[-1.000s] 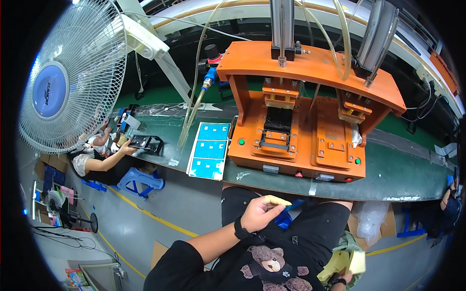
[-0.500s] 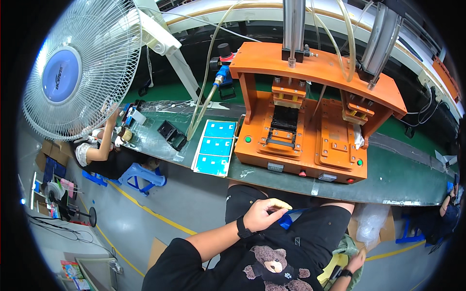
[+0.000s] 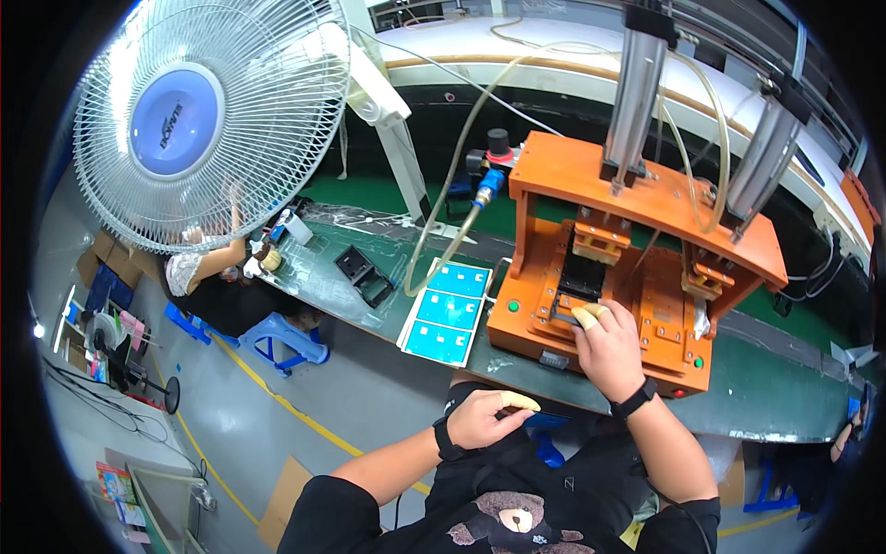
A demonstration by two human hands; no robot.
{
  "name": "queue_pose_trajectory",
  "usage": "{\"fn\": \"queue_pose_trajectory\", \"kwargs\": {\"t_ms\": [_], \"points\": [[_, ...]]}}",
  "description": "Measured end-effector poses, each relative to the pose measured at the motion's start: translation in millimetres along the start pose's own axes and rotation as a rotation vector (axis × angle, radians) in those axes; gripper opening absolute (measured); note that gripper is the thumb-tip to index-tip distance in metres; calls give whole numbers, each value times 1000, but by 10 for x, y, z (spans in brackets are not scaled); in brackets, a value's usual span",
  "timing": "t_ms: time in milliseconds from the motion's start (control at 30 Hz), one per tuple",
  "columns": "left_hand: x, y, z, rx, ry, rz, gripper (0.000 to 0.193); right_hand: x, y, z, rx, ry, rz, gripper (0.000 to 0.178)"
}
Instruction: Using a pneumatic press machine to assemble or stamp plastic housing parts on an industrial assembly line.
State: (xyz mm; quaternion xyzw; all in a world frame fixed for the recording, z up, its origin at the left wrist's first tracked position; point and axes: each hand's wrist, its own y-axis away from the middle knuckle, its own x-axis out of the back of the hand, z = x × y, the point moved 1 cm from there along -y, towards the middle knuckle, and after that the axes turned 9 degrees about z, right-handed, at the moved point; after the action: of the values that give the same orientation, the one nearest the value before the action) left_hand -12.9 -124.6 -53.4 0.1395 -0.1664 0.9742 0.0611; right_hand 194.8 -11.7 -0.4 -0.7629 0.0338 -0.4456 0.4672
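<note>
My left hand (image 3: pixel 489 419) is above my lap, its thumb and yellow-covered finger pinching a thin, flat dark-blue piece (image 3: pixel 551 419) seen nearly edge-on. My right hand (image 3: pixel 611 349) reaches onto the orange press (image 3: pixel 531 319). Its yellow-covered fingertips close on the front end of a black plastic frame (image 3: pixel 583 275), which lies in the press's left station. My fingers hide part of that end. A blue sheet with three printed panels (image 3: pixel 449 309) lies on the bench, left of the press.
A big fan (image 3: pixel 175 120) stands at the left. On the green bench (image 3: pixel 323 294) sits a black plastic housing (image 3: pixel 365 275). Air hoses (image 3: pixel 452 242) run to the press, beneath upright cylinders (image 3: pixel 637 92). A co-worker's arm (image 3: pixel 221 258) shows behind the fan, near a blue stool (image 3: pixel 277 337).
My right hand has come up from low beside my right leg to the press's left station. The left hand keeps its pinch above my lap. The whole view has shifted.
</note>
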Motion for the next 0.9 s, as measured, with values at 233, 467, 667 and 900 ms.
{"fn": "queue_pose_trajectory", "kwargs": {"t_ms": [233, 467, 667, 900], "points": [[320, -626, -159, 219, 363, 114, 14, 591, -327, 178, 85, -156, 80, 21], [456, -1517, -185, 288, 302, 38, 13, 2052, 1101, 1042, -692, -1142, 407, 30], [109, -2118, -283, 148, 90, -1, 29, 2216, 2974, 2109, -930, -1308, 1127, 33], [115, -2717, -808, -66, -713, -196, 42, 990, 3194, 3569, -1321, -1165, 1267, 31]]}}
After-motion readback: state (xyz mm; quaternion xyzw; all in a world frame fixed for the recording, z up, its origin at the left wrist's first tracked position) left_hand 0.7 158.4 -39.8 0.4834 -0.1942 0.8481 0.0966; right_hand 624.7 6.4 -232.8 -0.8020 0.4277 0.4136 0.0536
